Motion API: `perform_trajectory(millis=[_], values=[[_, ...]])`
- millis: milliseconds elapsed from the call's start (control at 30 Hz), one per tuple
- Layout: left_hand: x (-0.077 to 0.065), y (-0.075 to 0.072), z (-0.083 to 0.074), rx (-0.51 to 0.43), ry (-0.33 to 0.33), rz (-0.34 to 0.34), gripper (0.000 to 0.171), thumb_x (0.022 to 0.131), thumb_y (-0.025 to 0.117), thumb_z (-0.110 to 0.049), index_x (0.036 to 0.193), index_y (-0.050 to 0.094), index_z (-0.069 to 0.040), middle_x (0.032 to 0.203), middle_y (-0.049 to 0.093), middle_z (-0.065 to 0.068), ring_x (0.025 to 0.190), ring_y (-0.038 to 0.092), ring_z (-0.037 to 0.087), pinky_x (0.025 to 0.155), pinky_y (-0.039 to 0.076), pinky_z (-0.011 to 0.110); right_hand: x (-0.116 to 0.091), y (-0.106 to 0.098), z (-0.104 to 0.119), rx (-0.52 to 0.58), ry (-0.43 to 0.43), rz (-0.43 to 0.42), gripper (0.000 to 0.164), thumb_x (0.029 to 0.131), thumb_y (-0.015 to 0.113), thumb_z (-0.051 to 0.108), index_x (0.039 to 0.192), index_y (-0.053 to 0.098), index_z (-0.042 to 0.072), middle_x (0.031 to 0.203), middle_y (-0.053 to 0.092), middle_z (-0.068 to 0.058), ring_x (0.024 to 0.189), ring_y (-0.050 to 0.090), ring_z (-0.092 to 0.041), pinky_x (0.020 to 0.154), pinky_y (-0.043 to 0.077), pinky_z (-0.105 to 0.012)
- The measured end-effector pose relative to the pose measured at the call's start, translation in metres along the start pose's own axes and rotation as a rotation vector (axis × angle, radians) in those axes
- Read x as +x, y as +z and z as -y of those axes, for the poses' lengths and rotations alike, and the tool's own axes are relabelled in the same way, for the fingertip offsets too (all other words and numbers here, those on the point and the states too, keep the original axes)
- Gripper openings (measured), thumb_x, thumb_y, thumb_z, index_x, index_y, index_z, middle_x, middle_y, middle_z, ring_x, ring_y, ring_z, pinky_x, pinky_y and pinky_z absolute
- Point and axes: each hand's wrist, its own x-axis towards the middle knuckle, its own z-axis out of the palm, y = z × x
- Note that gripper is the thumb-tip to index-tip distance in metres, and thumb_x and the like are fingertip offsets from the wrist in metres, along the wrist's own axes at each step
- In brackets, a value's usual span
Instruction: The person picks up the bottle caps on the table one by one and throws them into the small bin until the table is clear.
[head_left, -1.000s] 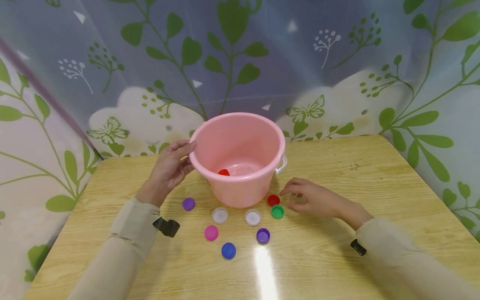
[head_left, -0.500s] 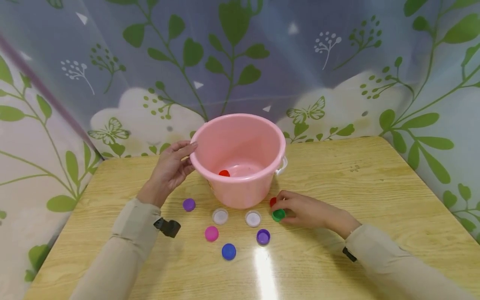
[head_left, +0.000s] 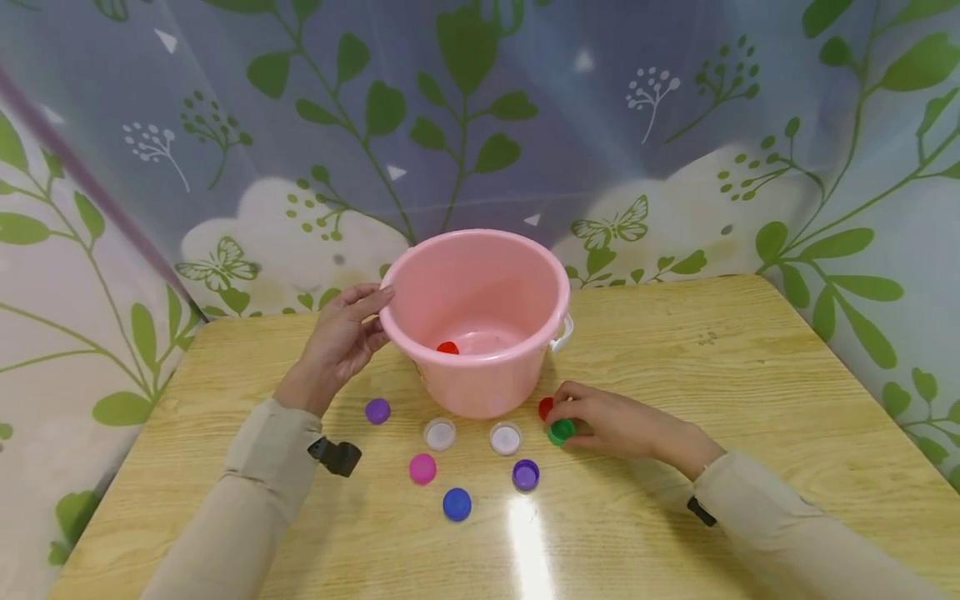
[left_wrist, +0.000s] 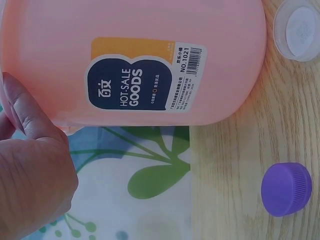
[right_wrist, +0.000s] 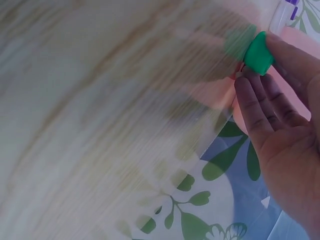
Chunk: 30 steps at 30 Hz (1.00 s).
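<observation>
A pink bucket (head_left: 480, 387) stands at the middle of the table with one red cap (head_left: 447, 347) inside it. My left hand (head_left: 341, 333) grips the bucket's left rim between thumb and fingers. To the bucket's front right, my right hand (head_left: 611, 421) pinches a green bottle cap (head_left: 561, 431), its hollow side up in the head view. The right wrist view shows this green cap (right_wrist: 259, 54) between thumb and fingertips. Just behind it lies another red cap (head_left: 546, 407), partly hidden by the fingers. The left wrist view shows the bucket's label (left_wrist: 142, 75).
In front of the bucket lie a purple cap (head_left: 378, 411), two clear-white caps, left (head_left: 439, 434) and right (head_left: 506, 437), a pink cap (head_left: 422, 468), a blue cap (head_left: 457, 504) and an upturned purple cap (head_left: 526, 475). A patterned cloth wall (head_left: 300, 125) rises behind the table.
My right hand has moved left and down onto the green cap, taken it between the fingers and tilted it slightly. The left hand stays on the bucket's rim.
</observation>
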Motion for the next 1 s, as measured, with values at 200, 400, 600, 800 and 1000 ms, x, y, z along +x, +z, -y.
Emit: perform_trajectory(millis=[200, 400, 600, 800, 1000], values=[[0.000, 0.000, 0.001, -0.010, -0.007, 0.008, 0.027, 0.092, 0.066, -0.014, 0.111, 0.049, -0.004, 0.094, 0.054, 0.009, 0.062, 0.059, 0.013, 0.054, 0.054, 0.018, -0.003, -0.003, 0.001, 0.031, 0.053, 0.021, 0.027, 0.089, 0.070, 0.018, 0.115, 0.066, 0.014, 0.115, 0.050, 0.004, 0.098, 0.055, -0.011, 0.084, 0.051, -0.023], [0.000, 0.000, 0.000, -0.009, -0.004, 0.015, 0.028, 0.092, 0.066, -0.014, 0.112, 0.049, -0.004, 0.095, 0.053, 0.010, 0.063, 0.059, 0.013, 0.054, 0.054, 0.018, -0.006, -0.010, 0.003, 0.033, 0.055, 0.000, 0.026, 0.089, 0.070, 0.017, 0.114, 0.065, 0.012, 0.112, 0.052, 0.004, 0.096, 0.056, -0.012, 0.081, 0.053, -0.026], [0.000, 0.000, -0.001, 0.001, 0.001, 0.019, 0.030, 0.091, 0.067, -0.015, 0.112, 0.048, -0.004, 0.095, 0.054, 0.010, 0.063, 0.059, 0.013, 0.055, 0.054, 0.018, -0.012, -0.025, 0.002, 0.041, 0.075, -0.023, 0.026, 0.090, 0.068, 0.013, 0.115, 0.064, 0.010, 0.111, 0.053, 0.002, 0.095, 0.057, -0.014, 0.082, 0.054, -0.032], [0.000, 0.001, -0.001, 0.004, -0.001, 0.021, 0.030, 0.091, 0.067, -0.015, 0.112, 0.048, -0.004, 0.095, 0.053, 0.010, 0.064, 0.060, 0.013, 0.056, 0.055, 0.019, -0.025, -0.048, -0.004, 0.023, 0.091, -0.081, 0.027, 0.091, 0.067, 0.014, 0.117, 0.063, 0.010, 0.113, 0.055, 0.002, 0.095, 0.056, -0.015, 0.079, 0.053, -0.037], [0.000, 0.000, -0.001, 0.004, 0.002, 0.021, 0.030, 0.091, 0.067, -0.015, 0.112, 0.048, -0.004, 0.097, 0.052, 0.010, 0.065, 0.059, 0.013, 0.056, 0.055, 0.019, -0.030, -0.080, -0.006, -0.025, 0.135, -0.168, 0.031, 0.089, 0.069, 0.014, 0.119, 0.063, 0.008, 0.112, 0.057, 0.000, 0.090, 0.055, -0.016, 0.075, 0.052, -0.038]])
